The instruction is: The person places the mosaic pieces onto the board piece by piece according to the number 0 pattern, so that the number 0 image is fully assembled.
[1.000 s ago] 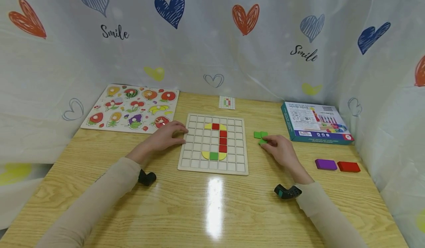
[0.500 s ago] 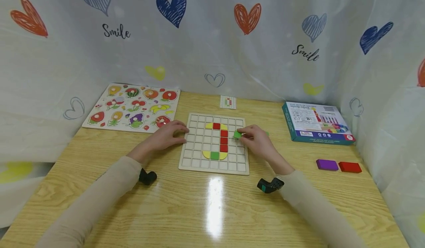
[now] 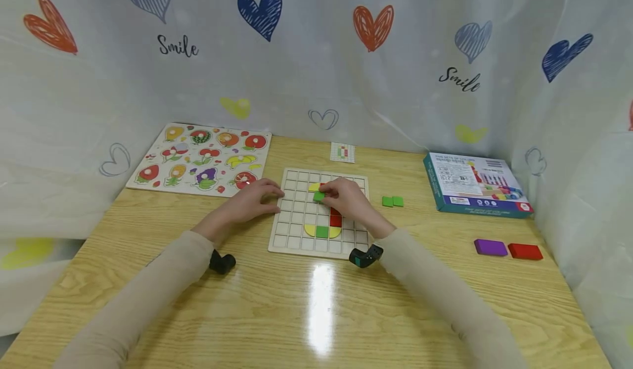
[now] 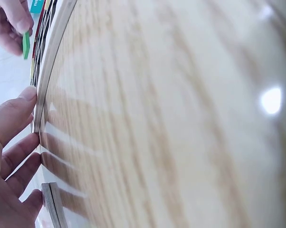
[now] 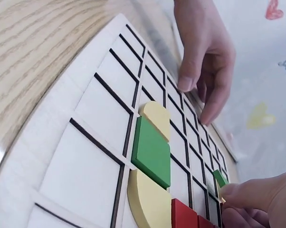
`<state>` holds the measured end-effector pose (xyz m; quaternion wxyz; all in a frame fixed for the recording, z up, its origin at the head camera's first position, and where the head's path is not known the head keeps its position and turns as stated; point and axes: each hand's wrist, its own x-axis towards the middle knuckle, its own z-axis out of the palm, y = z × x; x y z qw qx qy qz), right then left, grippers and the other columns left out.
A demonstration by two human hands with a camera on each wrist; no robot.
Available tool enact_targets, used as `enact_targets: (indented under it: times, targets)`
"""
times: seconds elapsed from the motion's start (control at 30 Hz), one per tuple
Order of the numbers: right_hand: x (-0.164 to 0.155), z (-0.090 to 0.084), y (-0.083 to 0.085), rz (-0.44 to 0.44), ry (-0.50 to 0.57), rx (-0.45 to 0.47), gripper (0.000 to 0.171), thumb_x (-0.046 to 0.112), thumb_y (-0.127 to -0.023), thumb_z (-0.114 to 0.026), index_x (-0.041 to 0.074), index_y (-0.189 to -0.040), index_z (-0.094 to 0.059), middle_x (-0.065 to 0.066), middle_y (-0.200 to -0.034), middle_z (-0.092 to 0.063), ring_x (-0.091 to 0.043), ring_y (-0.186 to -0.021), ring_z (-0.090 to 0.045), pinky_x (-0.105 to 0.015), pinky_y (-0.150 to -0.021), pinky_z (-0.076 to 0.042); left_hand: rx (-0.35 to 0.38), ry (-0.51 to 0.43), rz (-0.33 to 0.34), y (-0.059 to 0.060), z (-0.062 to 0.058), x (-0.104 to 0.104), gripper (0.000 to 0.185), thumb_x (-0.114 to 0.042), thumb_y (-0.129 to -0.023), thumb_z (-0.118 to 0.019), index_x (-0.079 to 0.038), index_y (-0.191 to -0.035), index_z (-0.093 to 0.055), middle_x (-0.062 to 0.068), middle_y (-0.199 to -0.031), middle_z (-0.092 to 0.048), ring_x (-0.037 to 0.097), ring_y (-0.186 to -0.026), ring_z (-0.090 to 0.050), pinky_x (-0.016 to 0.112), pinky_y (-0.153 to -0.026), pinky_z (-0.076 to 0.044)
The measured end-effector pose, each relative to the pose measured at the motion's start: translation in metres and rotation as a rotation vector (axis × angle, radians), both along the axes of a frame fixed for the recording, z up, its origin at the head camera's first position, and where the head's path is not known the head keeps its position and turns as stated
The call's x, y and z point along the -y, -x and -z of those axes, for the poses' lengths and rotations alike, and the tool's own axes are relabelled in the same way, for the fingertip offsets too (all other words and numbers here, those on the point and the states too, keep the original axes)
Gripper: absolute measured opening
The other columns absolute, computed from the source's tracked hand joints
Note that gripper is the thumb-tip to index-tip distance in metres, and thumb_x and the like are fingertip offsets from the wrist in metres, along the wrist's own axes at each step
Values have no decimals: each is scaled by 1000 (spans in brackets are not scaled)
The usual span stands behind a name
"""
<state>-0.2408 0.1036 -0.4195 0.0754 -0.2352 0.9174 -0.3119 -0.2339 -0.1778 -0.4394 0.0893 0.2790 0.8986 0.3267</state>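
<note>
Partly hidden under the right hand [image 3: 346,199], the red tiles [image 3: 336,219] barely show on the grid board [image 3: 296,231]. Its fingers pinch a green tile [image 3: 318,196] above the far cells. Relaxed, the left hand [image 3: 249,200] rests against the board's left edge.

"Smile" [image 3: 178,45] stood in black script on the white curtain [image 3: 316,83], up and to the left of both grips, beside a scribbled blue-grey heart. A second "Smile" [image 3: 459,79] sat on the same curtain, up and to the right of the right grip [image 3: 346,199], under another blue-grey heart. The teal box [image 3: 475,183] out to that grip's right carried print on its lid, but it was too small to read. The little card [image 3: 342,152] just beyond the grips showed coloured squares only, no legible words.
</note>
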Motion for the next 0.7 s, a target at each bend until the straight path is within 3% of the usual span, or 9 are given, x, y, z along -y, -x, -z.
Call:
enact_targets:
  times: [0.7]
  targets:
    - [18,3,5,-29,-72,-15,25,7,-92,-67,3,-116,-71,-9,-105,-63,-19,-91,-57,-31,-78,-49,0,0,-2,-2,-3,-1,35,-18,-90,-72,-4,-121,-66,15,-130,-55,31,-123,-49,48,-106,-39]
